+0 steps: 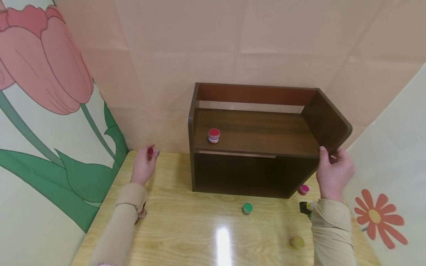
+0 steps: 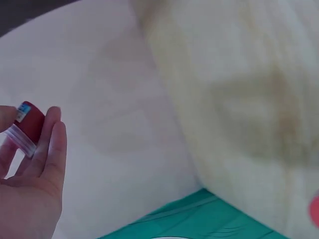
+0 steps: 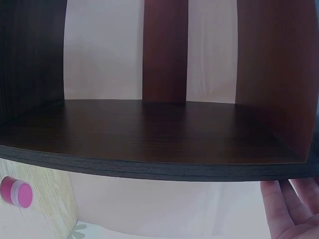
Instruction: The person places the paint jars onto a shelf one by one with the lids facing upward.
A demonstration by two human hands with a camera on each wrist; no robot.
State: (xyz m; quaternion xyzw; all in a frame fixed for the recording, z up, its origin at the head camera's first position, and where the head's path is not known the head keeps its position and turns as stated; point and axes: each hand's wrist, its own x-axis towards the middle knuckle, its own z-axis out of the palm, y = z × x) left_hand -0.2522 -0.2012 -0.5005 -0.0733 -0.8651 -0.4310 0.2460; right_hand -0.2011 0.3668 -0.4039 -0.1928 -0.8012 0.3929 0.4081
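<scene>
Between thumb and fingers my left hand [image 1: 144,164] pinches a small red jar [image 2: 31,122] with a clear band at one end, above the table's back left. My right hand [image 1: 334,173] grips the front edge of the right side panel [image 1: 332,122] of a dark brown wooden shelf [image 1: 253,127]. In the right wrist view its fingers [image 3: 274,204] sit right at the panel edge. A red-lidded jar [image 1: 214,136] stands on the upper board, toward the left. Part of the left hand's jar is hidden by the fingers.
On the wooden table [image 1: 186,229] are a green-lidded jar [image 1: 247,208], a yellow jar [image 1: 297,242], a magenta jar [image 1: 303,190] by the shelf's right side, and a small black-and-yellow item [image 1: 305,207] by the right sleeve. A brownish jar [image 1: 142,213] peeks out beside the left sleeve.
</scene>
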